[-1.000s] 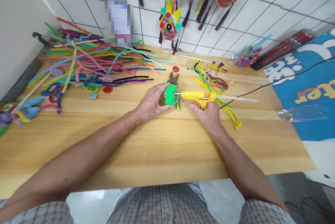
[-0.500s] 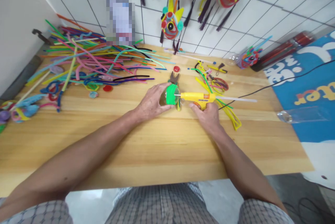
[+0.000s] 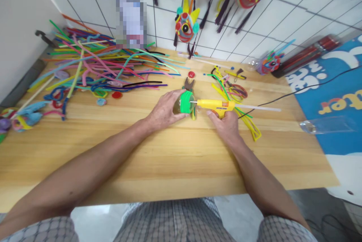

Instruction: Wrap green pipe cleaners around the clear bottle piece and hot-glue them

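Note:
My left hand [image 3: 165,110] is wrapped round a clear plastic piece like a cut bottle, banded with green pipe cleaners [image 3: 186,102]. Its round end faces right. In my right hand [image 3: 227,123] is a yellow hot glue gun [image 3: 215,105], held by its grip with a clear glue stick [image 3: 263,108] poking out of the back. The gun's metal nozzle points left and reaches the rim of the green-banded piece; whether it touches is too small to tell. Just behind the piece lie pliers [image 3: 188,83], jaws pointing away, their handles partly hidden.
A heap of colourful pipe cleaners [image 3: 107,61] covers the back left. Yellow and green pipe cleaners [image 3: 249,121] lie right of the gun, beside a black cable [image 3: 294,92]. A red cap [image 3: 191,74] sits behind the pliers. Decorated masks [image 3: 186,27] hang on the tiled wall.
The glue gun and my right hand have shifted very slightly to the right. My left hand keeps its hold on the green-banded piece, almost unmoved.

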Demonstrator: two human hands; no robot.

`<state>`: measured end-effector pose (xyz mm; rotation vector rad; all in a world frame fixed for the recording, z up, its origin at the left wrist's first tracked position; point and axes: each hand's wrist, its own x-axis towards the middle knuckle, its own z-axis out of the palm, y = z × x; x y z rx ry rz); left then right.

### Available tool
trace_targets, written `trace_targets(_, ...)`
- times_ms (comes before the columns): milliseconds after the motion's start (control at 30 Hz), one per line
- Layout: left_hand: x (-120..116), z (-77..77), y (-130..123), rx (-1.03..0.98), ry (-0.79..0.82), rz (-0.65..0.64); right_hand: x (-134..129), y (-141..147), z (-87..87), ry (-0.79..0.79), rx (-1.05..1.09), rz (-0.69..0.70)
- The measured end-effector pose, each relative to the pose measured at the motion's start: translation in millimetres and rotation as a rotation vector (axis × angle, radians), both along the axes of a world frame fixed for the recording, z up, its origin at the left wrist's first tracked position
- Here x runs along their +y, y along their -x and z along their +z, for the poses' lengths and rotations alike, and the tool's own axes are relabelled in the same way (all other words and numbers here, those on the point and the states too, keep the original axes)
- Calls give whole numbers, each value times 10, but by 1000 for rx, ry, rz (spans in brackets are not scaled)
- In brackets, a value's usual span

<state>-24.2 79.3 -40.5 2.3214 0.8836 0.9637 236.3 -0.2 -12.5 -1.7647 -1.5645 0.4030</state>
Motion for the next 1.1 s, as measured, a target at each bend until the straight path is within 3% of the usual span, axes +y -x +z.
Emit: trace_targets(1100, 12, -38, -4, -25, -59, -7, 11, -10, -10, -27, -15, 8)
